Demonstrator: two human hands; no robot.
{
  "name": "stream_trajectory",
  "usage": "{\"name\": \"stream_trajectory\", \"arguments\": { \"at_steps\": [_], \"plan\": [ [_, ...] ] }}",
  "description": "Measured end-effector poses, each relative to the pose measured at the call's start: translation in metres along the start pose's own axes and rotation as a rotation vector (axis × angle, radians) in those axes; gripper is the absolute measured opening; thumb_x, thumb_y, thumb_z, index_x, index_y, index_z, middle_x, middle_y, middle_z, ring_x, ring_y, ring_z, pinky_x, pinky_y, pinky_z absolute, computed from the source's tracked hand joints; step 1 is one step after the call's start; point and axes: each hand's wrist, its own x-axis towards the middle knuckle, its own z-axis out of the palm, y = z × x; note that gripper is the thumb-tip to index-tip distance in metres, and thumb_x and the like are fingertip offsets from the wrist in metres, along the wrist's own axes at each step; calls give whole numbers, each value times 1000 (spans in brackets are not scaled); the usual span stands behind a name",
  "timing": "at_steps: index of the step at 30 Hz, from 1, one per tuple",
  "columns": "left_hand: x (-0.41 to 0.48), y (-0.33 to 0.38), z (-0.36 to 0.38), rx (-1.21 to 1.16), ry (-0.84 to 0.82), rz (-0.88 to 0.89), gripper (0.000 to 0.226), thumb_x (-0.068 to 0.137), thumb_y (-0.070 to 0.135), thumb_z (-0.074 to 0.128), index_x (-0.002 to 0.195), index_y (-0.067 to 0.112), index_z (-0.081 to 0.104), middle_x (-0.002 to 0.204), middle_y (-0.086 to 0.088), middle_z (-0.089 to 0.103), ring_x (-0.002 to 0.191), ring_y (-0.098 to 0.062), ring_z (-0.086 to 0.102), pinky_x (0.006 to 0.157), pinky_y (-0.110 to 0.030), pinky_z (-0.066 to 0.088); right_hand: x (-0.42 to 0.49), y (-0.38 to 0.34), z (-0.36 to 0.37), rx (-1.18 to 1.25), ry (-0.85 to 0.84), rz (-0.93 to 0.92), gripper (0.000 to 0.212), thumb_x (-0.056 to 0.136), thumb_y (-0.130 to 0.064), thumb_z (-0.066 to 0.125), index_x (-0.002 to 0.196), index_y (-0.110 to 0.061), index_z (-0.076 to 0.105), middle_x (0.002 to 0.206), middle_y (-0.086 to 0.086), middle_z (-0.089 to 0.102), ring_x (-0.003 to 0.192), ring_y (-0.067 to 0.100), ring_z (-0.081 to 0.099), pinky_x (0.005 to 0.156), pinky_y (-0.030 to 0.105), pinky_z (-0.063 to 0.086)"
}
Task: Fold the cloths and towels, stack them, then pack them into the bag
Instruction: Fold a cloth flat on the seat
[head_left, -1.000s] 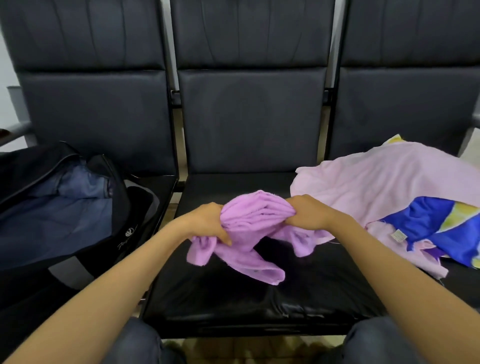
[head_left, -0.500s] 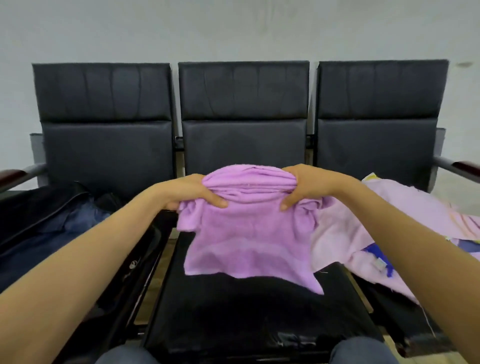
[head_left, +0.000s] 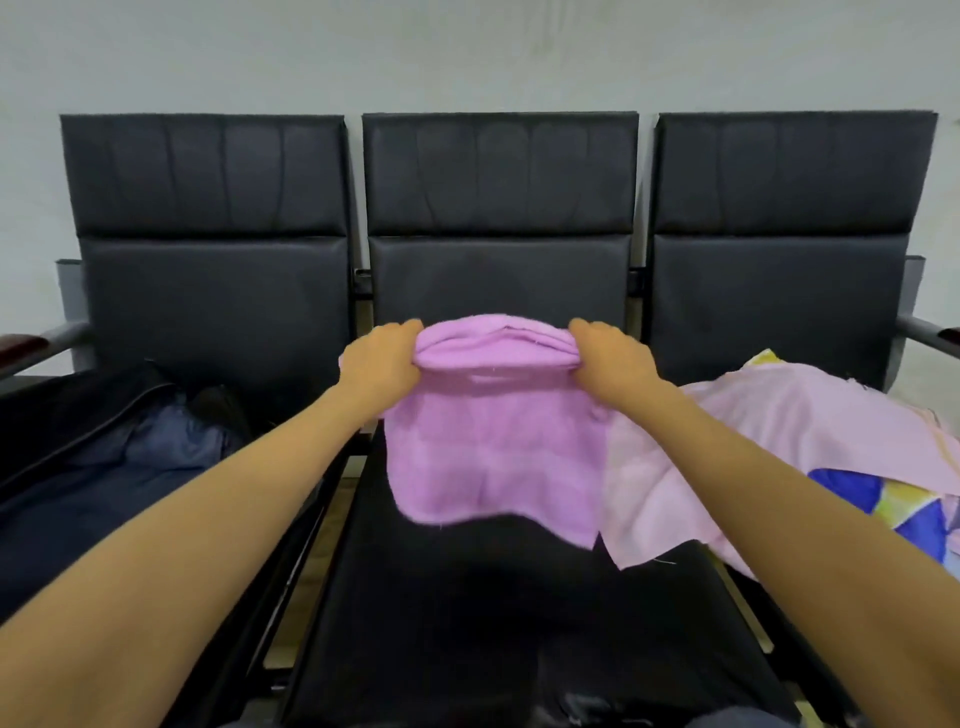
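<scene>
A purple towel (head_left: 483, 457) hangs in the air above the middle seat (head_left: 493, 613) of a row of black chairs. My left hand (head_left: 376, 364) grips its bunched top edge on the left and my right hand (head_left: 613, 358) grips it on the right. The towel's lower part hangs loose, with its bottom edge just over the seat. A pale pink cloth (head_left: 769, 431) lies heaped on the right seat, with a blue and yellow cloth (head_left: 893, 509) beside it. An open dark bag (head_left: 104, 457) with a blue lining sits on the left seat.
Three black chair backs (head_left: 498, 218) stand against a pale wall. Metal armrests with dark red ends stick out at the far left (head_left: 31, 345) and far right (head_left: 930, 332). My knees show at the bottom edge.
Both hands have lifted the purple towel from a crumpled bundle low over the seat and pulled it wider apart, so it now hangs open. My head has tilted upward.
</scene>
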Motion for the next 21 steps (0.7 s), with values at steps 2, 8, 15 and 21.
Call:
{"name": "stream_trajectory", "arguments": {
  "at_steps": [2,8,15,21],
  "plan": [
    [5,-2,1,10,160,40,13,83,3,49,95,9,49,85,-6,50,71,-29,48,64,-36,35,7,-3,0,-46,160,-30,24,87,-5,48,111,-7,47,103,13,54,91,34,55,63,36,32],
    [-19,-16,43,33,108,56,11,82,9,58,90,12,51,84,-5,58,66,-23,51,63,-34,41,-13,-4,31,-126,98,-99,27,86,-10,54,112,-9,49,104,9,56,93,29,55,67,32,29],
    [-86,-31,135,-78,-705,-116,39,69,32,77,102,18,60,102,-2,66,90,-19,62,75,-29,51,-77,-3,104,-6,-771,-120,44,80,-22,73,120,-15,53,104,3,57,93,20,55,54,20,38],
    [-102,-36,147,-254,-1093,-124,55,57,54,83,98,24,62,110,6,66,103,-19,59,90,-29,49,-98,10,138,313,-1134,41,39,74,-37,80,103,-23,56,107,-8,57,94,11,53,64,17,41]
  ]
}}
